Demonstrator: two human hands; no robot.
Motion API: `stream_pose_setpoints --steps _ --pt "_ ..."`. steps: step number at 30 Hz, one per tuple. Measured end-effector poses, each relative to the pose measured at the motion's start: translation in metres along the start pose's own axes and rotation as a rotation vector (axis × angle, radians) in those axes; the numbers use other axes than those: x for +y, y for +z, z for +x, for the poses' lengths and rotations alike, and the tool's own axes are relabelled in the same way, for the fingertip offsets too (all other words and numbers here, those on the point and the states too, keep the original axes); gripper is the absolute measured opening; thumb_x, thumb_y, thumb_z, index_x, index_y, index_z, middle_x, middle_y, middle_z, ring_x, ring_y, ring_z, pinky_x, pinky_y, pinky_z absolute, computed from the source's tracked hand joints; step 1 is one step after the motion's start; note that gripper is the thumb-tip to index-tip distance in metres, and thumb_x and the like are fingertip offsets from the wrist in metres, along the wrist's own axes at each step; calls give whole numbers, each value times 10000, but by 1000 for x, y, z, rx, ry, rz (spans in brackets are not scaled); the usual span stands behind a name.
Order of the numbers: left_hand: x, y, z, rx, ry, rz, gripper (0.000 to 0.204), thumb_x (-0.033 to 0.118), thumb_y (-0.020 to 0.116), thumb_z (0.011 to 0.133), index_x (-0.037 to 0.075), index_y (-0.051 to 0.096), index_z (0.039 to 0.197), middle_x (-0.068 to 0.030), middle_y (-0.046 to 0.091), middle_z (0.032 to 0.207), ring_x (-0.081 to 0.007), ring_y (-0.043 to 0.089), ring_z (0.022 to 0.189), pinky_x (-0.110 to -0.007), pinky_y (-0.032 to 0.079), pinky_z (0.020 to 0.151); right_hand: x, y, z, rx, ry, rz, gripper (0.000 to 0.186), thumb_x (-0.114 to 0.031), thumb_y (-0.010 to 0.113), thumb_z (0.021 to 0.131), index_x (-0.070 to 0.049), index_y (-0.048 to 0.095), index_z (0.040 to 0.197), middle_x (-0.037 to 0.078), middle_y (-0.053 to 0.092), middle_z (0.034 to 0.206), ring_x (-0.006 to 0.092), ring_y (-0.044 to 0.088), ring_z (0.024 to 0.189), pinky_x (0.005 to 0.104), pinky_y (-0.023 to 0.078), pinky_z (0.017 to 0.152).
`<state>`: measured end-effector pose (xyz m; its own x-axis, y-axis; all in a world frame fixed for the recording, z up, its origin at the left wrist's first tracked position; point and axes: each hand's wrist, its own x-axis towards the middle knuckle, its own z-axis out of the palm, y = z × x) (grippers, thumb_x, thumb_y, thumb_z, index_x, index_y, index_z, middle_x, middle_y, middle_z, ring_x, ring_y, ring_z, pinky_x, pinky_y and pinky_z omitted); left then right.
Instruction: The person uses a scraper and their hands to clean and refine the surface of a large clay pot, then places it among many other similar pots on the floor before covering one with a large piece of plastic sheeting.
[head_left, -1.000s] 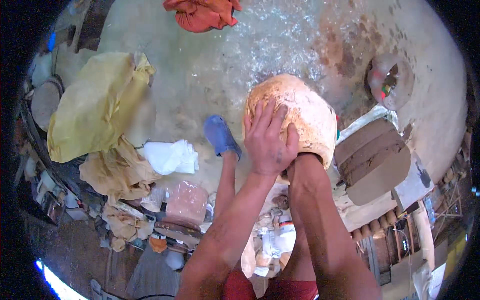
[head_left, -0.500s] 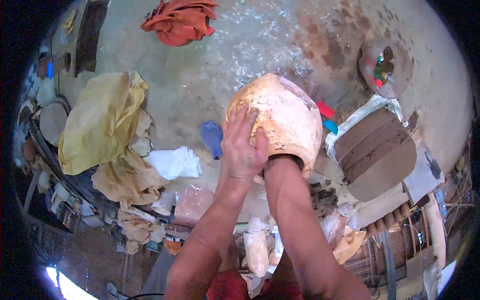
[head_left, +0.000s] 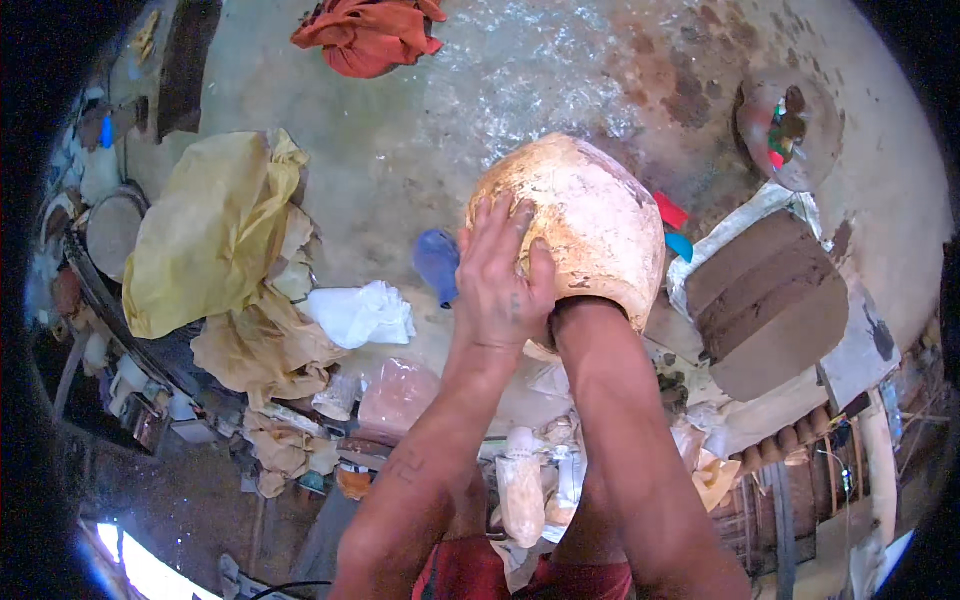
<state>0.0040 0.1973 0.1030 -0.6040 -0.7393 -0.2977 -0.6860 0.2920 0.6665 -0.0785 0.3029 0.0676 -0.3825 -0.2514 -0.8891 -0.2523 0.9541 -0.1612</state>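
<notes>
A large rounded hollow vessel [head_left: 605, 220], pale and stained with orange-brown patches, lies tipped with its round mouth toward me. My left hand [head_left: 498, 285] rests on the outside of its left wall, fingers stretched out and thumb apart. My right forearm [head_left: 610, 370] goes in through the mouth; the right hand is inside, its fingers hidden by the wall. Close to the left hand is a blue rounded piece [head_left: 437, 262]. A red flat piece [head_left: 670, 210] and a teal curved piece [head_left: 680, 246] lie beside the vessel's right side.
At right, a brown clay block [head_left: 770, 300] sits on a pale sheet, with a round bowl [head_left: 790, 95] holding small items beyond. Left are crumpled yellow sheeting [head_left: 205, 235] and white plastic [head_left: 360, 315]. An orange-red cloth [head_left: 370, 40] lies far off; a whitish bottle [head_left: 520, 490] is near me.
The whole view has shifted slightly, so everything appears a little farther right and higher. Both arms keep about the same hold on the vessel, left hand outside and right inside.
</notes>
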Motion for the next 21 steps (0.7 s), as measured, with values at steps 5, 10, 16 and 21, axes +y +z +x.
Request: stream_pose_setpoints --steps 5,10,16,21 --pt "3 -2 3 47 5 6 422 143 629 906 -11 734 1285 -282 660 1409 -471 596 1362 -509 427 1182 -2 -1 5 7 -9 -33 390 -217 630 959 -5 668 1284 328 691 1258 506 655 1179 526 520 1040" --pt "4 1 3 55 -12 4 407 156 640 909 11 748 1273 -271 666 1403 -465 603 1354 -505 440 1171 1 -1 8 2 -31 -86 388 -213 636 954 -3 673 1278 323 696 1253 502 659 1175 522 523 1037" --pt "5 4 1 102 17 6 376 164 631 919 16 762 1239 -257 687 1370 -466 618 1327 -503 456 1157 -5 -14 -8 -14 -152 -150 385 -208 643 949 -1 679 1271 317 702 1247 497 663 1169 518 528 1034" --pt "3 10 -2 66 13 -11 418 236 635 928 31 759 1270 -266 673 1394 -457 595 1358 -586 403 1154 -10 -42 -72 -136 -204 -206 383 -204 649 944 0 684 1265 312 706 1242 493 667 1164 514 532 1032"
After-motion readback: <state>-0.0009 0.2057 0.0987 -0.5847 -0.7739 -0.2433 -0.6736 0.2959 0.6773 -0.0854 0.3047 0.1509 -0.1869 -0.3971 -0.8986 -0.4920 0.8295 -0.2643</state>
